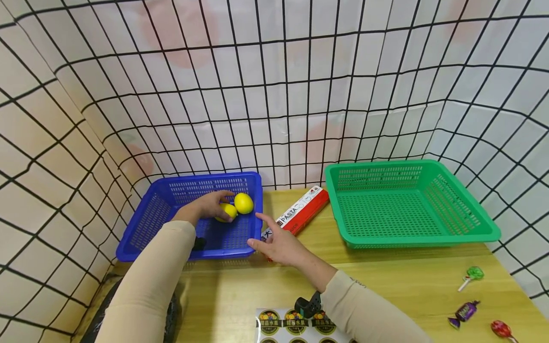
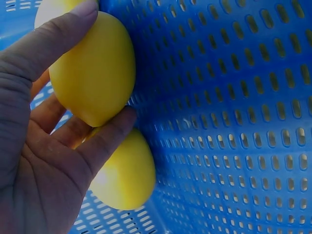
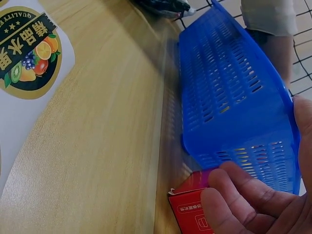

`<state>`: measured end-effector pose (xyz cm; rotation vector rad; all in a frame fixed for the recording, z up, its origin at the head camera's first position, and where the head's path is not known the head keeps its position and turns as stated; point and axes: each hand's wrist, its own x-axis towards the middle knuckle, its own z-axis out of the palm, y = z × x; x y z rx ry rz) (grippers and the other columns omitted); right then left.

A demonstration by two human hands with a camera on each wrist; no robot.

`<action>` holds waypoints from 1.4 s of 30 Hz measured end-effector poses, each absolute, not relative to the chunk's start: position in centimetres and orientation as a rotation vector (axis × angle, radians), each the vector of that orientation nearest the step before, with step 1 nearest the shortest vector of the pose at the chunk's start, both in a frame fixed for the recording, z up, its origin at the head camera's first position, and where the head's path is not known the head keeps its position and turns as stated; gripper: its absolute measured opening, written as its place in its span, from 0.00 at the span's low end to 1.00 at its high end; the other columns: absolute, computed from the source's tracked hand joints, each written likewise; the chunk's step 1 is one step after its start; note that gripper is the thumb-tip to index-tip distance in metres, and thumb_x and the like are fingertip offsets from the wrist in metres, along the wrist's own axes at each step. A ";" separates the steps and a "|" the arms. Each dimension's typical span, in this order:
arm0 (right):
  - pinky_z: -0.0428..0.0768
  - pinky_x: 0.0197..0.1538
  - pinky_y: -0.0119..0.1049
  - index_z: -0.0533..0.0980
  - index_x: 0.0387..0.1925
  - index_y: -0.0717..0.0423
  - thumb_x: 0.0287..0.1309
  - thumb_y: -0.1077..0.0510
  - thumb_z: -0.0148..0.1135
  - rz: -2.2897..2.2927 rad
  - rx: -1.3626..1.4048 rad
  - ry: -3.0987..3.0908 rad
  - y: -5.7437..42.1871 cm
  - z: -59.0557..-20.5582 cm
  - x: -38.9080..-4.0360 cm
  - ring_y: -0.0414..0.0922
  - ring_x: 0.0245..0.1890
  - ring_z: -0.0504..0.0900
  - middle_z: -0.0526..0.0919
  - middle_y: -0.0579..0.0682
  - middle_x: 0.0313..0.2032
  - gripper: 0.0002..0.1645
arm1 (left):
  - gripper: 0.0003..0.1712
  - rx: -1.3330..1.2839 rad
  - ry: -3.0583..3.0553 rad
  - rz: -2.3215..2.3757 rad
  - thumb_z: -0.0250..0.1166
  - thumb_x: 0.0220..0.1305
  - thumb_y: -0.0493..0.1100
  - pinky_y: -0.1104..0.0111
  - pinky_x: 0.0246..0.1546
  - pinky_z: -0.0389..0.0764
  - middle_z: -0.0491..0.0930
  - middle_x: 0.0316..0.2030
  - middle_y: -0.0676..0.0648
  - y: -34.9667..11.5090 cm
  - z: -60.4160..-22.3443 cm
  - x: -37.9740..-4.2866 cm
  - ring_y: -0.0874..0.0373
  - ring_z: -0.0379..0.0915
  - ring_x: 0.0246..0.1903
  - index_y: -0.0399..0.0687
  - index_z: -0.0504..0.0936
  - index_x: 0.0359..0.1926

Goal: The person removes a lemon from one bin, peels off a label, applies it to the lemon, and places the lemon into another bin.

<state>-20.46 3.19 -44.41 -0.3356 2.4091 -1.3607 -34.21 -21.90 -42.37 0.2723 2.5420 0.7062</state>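
Observation:
My left hand (image 1: pixel 211 204) reaches into the blue basket (image 1: pixel 150 216) and grips a lemon (image 2: pixel 92 68) between thumb and fingers. A second lemon (image 1: pixel 243 203) lies beside it near the basket's right wall. The left wrist view shows a lemon (image 2: pixel 126 175) below the held one and part of another at the top left. My right hand (image 1: pixel 280 244) is at the basket's right front corner, thumb and index finger spread, with the thumb at the rim. Its other fingers (image 3: pixel 253 195) are outside the wall, near the end of a red pasta box (image 1: pixel 304 214).
Right of the pasta box stands a green basket (image 1: pixel 339 209). A sheet of round fruit stickers (image 1: pixel 283 328) lies at the front. On the right are a green lollipop (image 1: pixel 474 273), a purple-wrapped candy (image 1: pixel 466 311) and a red lollipop (image 1: pixel 501 328). A black plastic bag (image 1: pixel 171 319) sits front left.

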 end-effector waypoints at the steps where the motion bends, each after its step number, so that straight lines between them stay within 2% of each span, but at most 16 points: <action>1: 0.75 0.23 0.35 0.50 0.79 0.29 0.65 0.34 0.64 -1.357 -0.334 2.411 3.2 -44.4 -20.5 0.48 0.22 0.81 0.87 0.59 0.35 0.49 | 0.49 0.273 2.543 0.707 0.76 0.59 0.44 0.41 0.72 0.65 0.68 0.71 0.34 -21.9 -42.4 -34.2 0.38 0.69 0.67 0.54 0.61 0.77; 8: 0.76 0.25 0.36 0.50 0.79 0.29 0.64 0.32 0.64 -1.341 -0.324 2.425 3.2 -44.4 -20.4 0.46 0.23 0.81 0.87 0.56 0.35 0.50 | 0.48 0.301 2.556 0.669 0.76 0.59 0.45 0.42 0.72 0.65 0.70 0.70 0.34 -22.1 -42.0 -34.2 0.38 0.69 0.66 0.52 0.63 0.77; 18: 0.76 0.25 0.35 0.50 0.79 0.28 0.61 0.28 0.63 -1.341 -0.324 2.425 3.1 -44.5 -20.4 0.46 0.23 0.81 0.87 0.56 0.35 0.52 | 0.42 0.403 2.602 0.617 0.77 0.58 0.49 0.43 0.71 0.67 0.72 0.68 0.34 -22.5 -41.3 -34.0 0.39 0.70 0.65 0.46 0.71 0.71; 28: 0.78 0.27 0.36 0.50 0.79 0.27 0.61 0.28 0.63 -1.326 -0.319 2.444 3.1 -44.7 -20.5 0.48 0.27 0.84 0.85 0.49 0.33 0.52 | 0.33 0.455 2.599 0.607 0.75 0.61 0.48 0.49 0.62 0.75 0.77 0.64 0.39 -22.5 -38.7 -33.1 0.45 0.74 0.55 0.47 0.78 0.66; 33: 0.76 0.25 0.35 0.50 0.79 0.27 0.61 0.28 0.62 -1.336 -0.319 2.426 3.1 -44.6 -20.5 0.53 0.28 0.85 0.87 0.54 0.34 0.51 | 0.34 0.459 2.627 0.610 0.75 0.61 0.48 0.49 0.62 0.75 0.77 0.64 0.40 -22.4 -37.4 -32.2 0.46 0.74 0.55 0.48 0.77 0.67; 36: 0.75 0.24 0.35 0.50 0.79 0.27 0.61 0.28 0.63 -1.340 -0.321 2.418 3.1 -44.5 -20.4 0.53 0.26 0.84 0.87 0.58 0.35 0.52 | 0.34 0.475 2.639 0.608 0.75 0.61 0.48 0.49 0.61 0.76 0.77 0.64 0.40 -22.3 -36.8 -31.6 0.46 0.74 0.55 0.49 0.77 0.67; 42: 0.76 0.24 0.35 0.50 0.79 0.27 0.62 0.28 0.63 -1.334 -0.318 2.431 3.1 -44.7 -20.6 0.53 0.27 0.85 0.86 0.53 0.33 0.51 | 0.34 0.523 2.682 0.553 0.75 0.61 0.50 0.47 0.61 0.76 0.77 0.65 0.42 -22.1 -35.3 -30.3 0.46 0.75 0.57 0.52 0.78 0.67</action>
